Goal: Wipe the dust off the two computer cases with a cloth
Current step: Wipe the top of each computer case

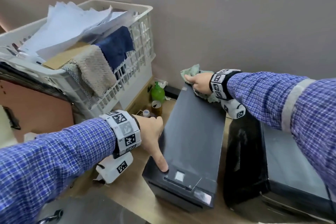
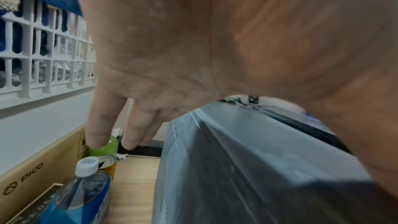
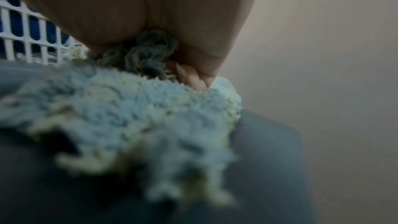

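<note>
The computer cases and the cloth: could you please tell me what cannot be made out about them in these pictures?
- Second computer case: cut off by the head view's right edge, partly behind the right sleeve.
- Cloth: mostly under the right hand in the head view; blurred in the right wrist view.
- Left hand fingers: hidden beyond the first computer case in the head view.
- Dust: not discernible.

cloth [image 1: 190,72]: pale green-blue, fluffy, with yellowish tufts
near computer case [image 1: 190,143]: matte black, small silver square at the front
second computer case [image 1: 294,165]: dark grey top, black mesh side
sleeves [image 1: 54,158]: blue and white check, grey band on the right one
wristbands [image 1: 125,131]: white with black square codes
basket [image 1: 134,71]: off-white lattice
bottle [image 1: 157,92]: bright green
wall [image 1: 236,14]: plain grey-beige
</note>
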A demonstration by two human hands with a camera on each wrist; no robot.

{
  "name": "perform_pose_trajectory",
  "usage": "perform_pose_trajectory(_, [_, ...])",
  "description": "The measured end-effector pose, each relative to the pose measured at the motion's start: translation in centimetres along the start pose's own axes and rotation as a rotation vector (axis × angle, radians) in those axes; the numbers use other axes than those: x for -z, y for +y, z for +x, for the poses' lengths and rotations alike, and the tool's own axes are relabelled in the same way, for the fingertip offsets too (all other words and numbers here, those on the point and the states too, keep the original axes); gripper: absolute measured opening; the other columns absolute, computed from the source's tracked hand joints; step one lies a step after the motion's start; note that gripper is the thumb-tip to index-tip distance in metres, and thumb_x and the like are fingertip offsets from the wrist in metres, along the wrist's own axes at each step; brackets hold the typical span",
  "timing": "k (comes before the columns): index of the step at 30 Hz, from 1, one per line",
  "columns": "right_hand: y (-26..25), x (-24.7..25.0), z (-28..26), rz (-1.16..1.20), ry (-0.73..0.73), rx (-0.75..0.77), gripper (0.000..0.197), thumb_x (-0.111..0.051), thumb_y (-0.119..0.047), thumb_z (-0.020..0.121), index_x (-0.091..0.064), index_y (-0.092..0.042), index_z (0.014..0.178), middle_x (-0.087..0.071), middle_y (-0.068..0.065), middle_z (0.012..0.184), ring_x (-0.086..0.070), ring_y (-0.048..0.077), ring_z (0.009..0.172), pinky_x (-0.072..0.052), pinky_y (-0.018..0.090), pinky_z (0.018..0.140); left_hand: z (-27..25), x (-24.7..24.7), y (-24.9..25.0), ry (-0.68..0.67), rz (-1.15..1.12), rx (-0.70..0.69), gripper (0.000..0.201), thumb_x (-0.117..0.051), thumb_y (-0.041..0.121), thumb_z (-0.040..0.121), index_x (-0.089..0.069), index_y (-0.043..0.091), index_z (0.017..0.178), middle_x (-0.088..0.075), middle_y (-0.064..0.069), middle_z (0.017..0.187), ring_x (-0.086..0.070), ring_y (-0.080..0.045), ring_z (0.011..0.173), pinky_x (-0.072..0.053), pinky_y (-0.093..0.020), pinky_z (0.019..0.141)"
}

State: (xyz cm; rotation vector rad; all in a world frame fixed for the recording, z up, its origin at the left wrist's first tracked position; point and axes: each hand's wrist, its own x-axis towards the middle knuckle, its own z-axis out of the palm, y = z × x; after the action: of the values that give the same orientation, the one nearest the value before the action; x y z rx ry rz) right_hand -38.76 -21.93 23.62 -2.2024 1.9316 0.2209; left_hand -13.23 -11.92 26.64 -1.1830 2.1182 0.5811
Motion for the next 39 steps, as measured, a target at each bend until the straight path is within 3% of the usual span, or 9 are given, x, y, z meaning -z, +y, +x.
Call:
perform_pose_trajectory(6, [-0.9, -0.3, -0.8, 0.005, 0.005, -0.005, 0.057, -0.041, -0.021, 0.096, -0.029, -0.026, 0.15, -0.044, 0.015, 0.145, -0.044, 0.034, 0.13, -0.036, 0.044, 0.107, -0.4, -0.6, 0.2, 0.076, -0.027, 0.061, 0.164, -0.073, 0.09, 0.004, -0.023, 0.017, 0.141, -0.047, 0.0, 0.13, -0.058, -0.024, 0.111, -0.053, -0.044, 0.094])
perform_pose_trajectory(10, [-5.3, -0.9, -6.1, 0.008, -0.153, 0.205, 0.067, -0.039, -0.008, 0.09, -0.025, -0.032, 0.151, -0.038, 0.007, 0.151, -0.042, 0.025, 0.133, -0.032, 0.024, 0.104, -1.0, -0.8, 0.3, 0.17, 0.017, 0.078, 0.172, -0.068, 0.094, -0.001, -0.022, 0.015, 0.145, -0.046, -0.002, 0.134, -0.055, -0.024, 0.118, -0.05, -0.045, 0.098])
perform_pose_trajectory(16, [-12.2, -2.2, -14.7, 0.044, -0.265, 0.505, 0.067, -0.037, -0.005, 0.085, -0.039, -0.035, 0.144, -0.058, 0.011, 0.11, -0.052, 0.025, 0.098, -0.043, 0.034, 0.092, -2.8, -0.8, 1.2, 0.278, 0.097, 0.108, 0.15, -0.069, 0.091, 0.004, -0.035, 0.01, 0.125, -0.048, -0.003, 0.121, -0.055, -0.022, 0.114, -0.05, -0.039, 0.094])
perform_pose_trajectory(19, [-13.5, -2.5, -17.5, 0.147, -0.306, 0.529, 0.062, -0.04, 0.0, 0.087, -0.05, -0.034, 0.138, -0.05, -0.001, 0.102, -0.046, 0.015, 0.097, -0.038, 0.026, 0.093, -3.0, -0.8, 1.6, 0.292, 0.112, 0.121, 0.153, -0.068, 0.091, 0.002, -0.034, 0.011, 0.128, -0.047, -0.001, 0.12, -0.055, -0.021, 0.113, -0.051, -0.041, 0.095])
perform_pose_trajectory(23, [-11.1, -2.2, -19.7, 0.196, -0.386, 0.435, 0.069, -0.036, 0.001, 0.089, -0.041, -0.043, 0.142, -0.045, -0.023, 0.096, -0.046, 0.007, 0.1, -0.033, 0.018, 0.096, -3.5, -0.4, 1.7, 0.284, 0.117, 0.114, 0.152, -0.069, 0.093, 0.007, -0.036, 0.009, 0.129, -0.049, 0.0, 0.114, -0.057, -0.019, 0.105, -0.053, -0.039, 0.09])
perform_pose_trajectory(28, [-6.0, -3.1, -23.7, 0.2, -0.448, 0.337, 0.067, -0.035, -0.001, 0.092, -0.045, -0.048, 0.138, -0.038, -0.039, 0.084, -0.037, -0.029, 0.085, -0.026, 0.005, 0.084, -3.9, -0.6, 1.7, 0.25, 0.079, 0.104, 0.149, -0.072, 0.092, 0.01, -0.036, 0.01, 0.129, -0.051, 0.002, 0.107, -0.06, -0.018, 0.096, -0.055, -0.039, 0.084])
perform_pose_trajectory(32, [-6.0, -2.8, -23.5, 0.146, -0.468, 0.338, 0.065, -0.036, -0.003, 0.091, -0.047, -0.048, 0.137, -0.037, -0.034, 0.079, -0.039, -0.026, 0.081, -0.024, 0.004, 0.081, -3.8, -0.6, 1.5, 0.242, 0.061, 0.107, 0.151, -0.072, 0.091, 0.007, -0.035, 0.013, 0.131, -0.052, 0.003, 0.111, -0.06, -0.019, 0.098, -0.055, -0.039, 0.082])
perform_pose_trajectory(35, [-8.3, -2.2, -21.6, 0.102, -0.459, 0.369, 0.066, -0.035, -0.003, 0.091, -0.045, -0.051, 0.136, -0.044, -0.036, 0.093, -0.047, -0.009, 0.093, -0.032, 0.013, 0.094, -3.6, -0.5, 1.6, 0.223, 0.092, 0.106, 0.153, -0.069, 0.093, 0.002, -0.035, 0.015, 0.13, -0.051, 0.004, 0.112, -0.059, -0.019, 0.1, -0.055, -0.041, 0.084])
perform_pose_trajectory(39, [-10.9, -2.6, -19.4, 0.074, -0.41, 0.412, 0.069, -0.034, -0.004, 0.09, -0.035, -0.05, 0.142, -0.054, -0.005, 0.122, -0.052, 0.018, 0.111, -0.04, 0.034, 0.105, -3.5, -0.3, 1.8, 0.219, 0.118, 0.09, 0.154, -0.069, 0.092, 0.004, -0.035, 0.013, 0.132, -0.052, 0.003, 0.116, -0.059, -0.02, 0.103, -0.055, -0.041, 0.085])
